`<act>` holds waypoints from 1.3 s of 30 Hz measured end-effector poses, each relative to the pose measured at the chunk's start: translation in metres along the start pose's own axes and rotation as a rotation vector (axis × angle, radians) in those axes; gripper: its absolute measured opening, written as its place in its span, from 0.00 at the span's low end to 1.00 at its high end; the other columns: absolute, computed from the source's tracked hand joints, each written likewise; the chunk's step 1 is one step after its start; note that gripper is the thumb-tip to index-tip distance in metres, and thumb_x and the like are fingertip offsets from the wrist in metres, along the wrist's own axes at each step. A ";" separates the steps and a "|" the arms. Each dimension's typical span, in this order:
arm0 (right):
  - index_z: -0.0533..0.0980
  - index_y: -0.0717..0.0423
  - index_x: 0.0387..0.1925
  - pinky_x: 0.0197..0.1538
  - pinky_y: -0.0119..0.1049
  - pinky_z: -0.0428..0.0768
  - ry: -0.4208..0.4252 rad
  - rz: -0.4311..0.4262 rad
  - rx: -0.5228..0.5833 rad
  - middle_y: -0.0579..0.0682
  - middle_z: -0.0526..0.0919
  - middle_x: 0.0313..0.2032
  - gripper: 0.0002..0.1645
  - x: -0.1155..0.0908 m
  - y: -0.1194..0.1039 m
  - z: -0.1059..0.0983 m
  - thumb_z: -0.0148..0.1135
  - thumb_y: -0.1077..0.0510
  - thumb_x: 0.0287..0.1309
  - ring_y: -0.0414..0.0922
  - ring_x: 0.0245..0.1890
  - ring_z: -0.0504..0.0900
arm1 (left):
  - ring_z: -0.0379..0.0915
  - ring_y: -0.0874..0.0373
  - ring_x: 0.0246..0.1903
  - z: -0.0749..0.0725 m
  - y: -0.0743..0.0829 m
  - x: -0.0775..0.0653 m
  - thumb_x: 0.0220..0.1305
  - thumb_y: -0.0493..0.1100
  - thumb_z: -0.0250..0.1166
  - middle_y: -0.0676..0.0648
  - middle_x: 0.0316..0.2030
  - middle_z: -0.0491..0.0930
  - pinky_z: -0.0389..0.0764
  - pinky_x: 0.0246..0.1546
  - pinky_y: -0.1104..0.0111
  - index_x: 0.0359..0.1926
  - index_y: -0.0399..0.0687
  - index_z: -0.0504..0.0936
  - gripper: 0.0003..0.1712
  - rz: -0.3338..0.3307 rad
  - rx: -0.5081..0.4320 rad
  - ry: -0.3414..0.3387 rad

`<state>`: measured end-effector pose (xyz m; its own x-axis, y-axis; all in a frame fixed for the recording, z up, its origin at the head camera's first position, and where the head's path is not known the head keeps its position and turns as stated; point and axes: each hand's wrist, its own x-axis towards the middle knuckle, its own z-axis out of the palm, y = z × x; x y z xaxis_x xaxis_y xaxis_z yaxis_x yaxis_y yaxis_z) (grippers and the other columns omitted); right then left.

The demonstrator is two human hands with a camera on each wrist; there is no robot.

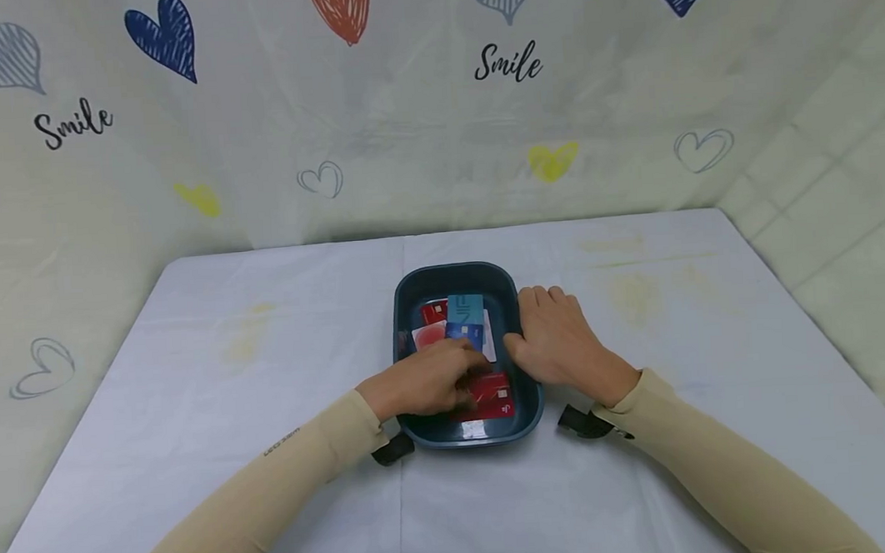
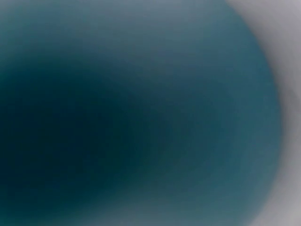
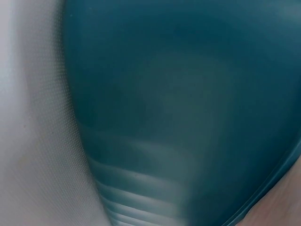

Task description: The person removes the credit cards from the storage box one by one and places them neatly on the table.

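A deep blue-green tray (image 1: 530, 405) stands on the table with several bank cards inside. My left hand (image 1: 427, 382) reaches over its left wall, fingers bent down and blurred by a red card (image 1: 500, 395) at the near end; whether they pinch it is hidden. Farther back lie a light-blue and dark-blue card (image 1: 464, 310), a pink-and-white card (image 1: 429, 336), another red card (image 1: 433, 311) and a white card's edge (image 1: 490, 342). My right hand (image 1: 558, 337) grips the tray's right rim, thumb at the inner side. The tray's wall fills both wrist views, blurred in the left.
White cloth covers the table (image 1: 193, 390). Behind it hangs a pale curtain (image 1: 419, 119) printed with hearts. Dark wrist straps (image 1: 584, 422) show beneath the sleeves, close to the tray's near end.
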<state>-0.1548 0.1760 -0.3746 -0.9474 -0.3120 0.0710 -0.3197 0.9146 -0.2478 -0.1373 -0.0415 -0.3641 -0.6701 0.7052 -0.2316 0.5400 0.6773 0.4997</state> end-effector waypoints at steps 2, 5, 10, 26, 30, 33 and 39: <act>0.69 0.61 0.38 0.39 0.43 0.64 0.004 -0.001 -0.002 0.54 0.72 0.31 0.15 -0.001 0.000 0.001 0.54 0.51 0.60 0.52 0.36 0.69 | 0.78 0.57 0.52 0.000 0.000 0.000 0.64 0.42 0.74 0.47 0.56 0.83 0.86 0.49 0.72 0.65 0.48 0.81 0.29 0.002 -0.021 0.002; 0.69 0.61 0.37 0.38 0.42 0.64 0.009 -0.004 -0.002 0.54 0.72 0.31 0.15 -0.001 0.000 0.001 0.54 0.51 0.60 0.52 0.35 0.68 | 0.80 0.55 0.55 0.000 -0.001 0.000 0.65 0.41 0.73 0.47 0.57 0.84 0.88 0.51 0.67 0.65 0.48 0.81 0.27 0.009 -0.041 0.015; 0.70 0.61 0.37 0.37 0.41 0.62 0.011 -0.005 -0.005 0.54 0.72 0.31 0.15 -0.002 -0.001 0.001 0.53 0.51 0.60 0.52 0.35 0.67 | 0.81 0.54 0.57 -0.003 -0.002 -0.002 0.66 0.39 0.71 0.46 0.57 0.85 0.88 0.54 0.63 0.63 0.46 0.82 0.25 0.029 -0.064 0.034; 0.70 0.61 0.39 0.39 0.42 0.62 0.006 -0.001 -0.009 0.54 0.72 0.32 0.16 -0.003 0.000 -0.002 0.52 0.51 0.60 0.53 0.36 0.67 | 0.78 0.60 0.44 -0.010 -0.002 0.000 0.69 0.39 0.67 0.50 0.45 0.85 0.86 0.46 0.71 0.57 0.50 0.83 0.16 0.041 -0.133 -0.046; 0.69 0.60 0.38 0.38 0.42 0.61 0.005 -0.006 -0.007 0.54 0.72 0.32 0.15 -0.003 0.000 -0.002 0.53 0.51 0.60 0.53 0.35 0.67 | 0.78 0.60 0.42 -0.012 -0.003 0.000 0.69 0.38 0.66 0.51 0.42 0.83 0.85 0.44 0.72 0.54 0.52 0.83 0.14 0.052 -0.186 -0.070; 0.69 0.60 0.38 0.38 0.41 0.60 0.000 -0.006 -0.004 0.54 0.72 0.33 0.15 -0.003 0.000 -0.002 0.53 0.51 0.60 0.53 0.36 0.67 | 0.79 0.60 0.40 -0.014 -0.004 0.001 0.69 0.38 0.66 0.51 0.41 0.82 0.85 0.43 0.72 0.53 0.53 0.82 0.13 0.063 -0.230 -0.079; 0.70 0.60 0.38 0.38 0.41 0.60 0.003 -0.007 -0.003 0.54 0.72 0.32 0.15 -0.002 0.001 -0.001 0.54 0.51 0.61 0.53 0.35 0.67 | 0.80 0.61 0.35 -0.014 -0.004 0.002 0.68 0.38 0.67 0.50 0.40 0.82 0.85 0.41 0.73 0.52 0.52 0.82 0.12 0.073 -0.268 -0.078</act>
<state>-0.1532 0.1782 -0.3739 -0.9451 -0.3180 0.0755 -0.3267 0.9131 -0.2439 -0.1485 -0.0459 -0.3547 -0.5876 0.7711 -0.2454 0.4244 0.5519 0.7178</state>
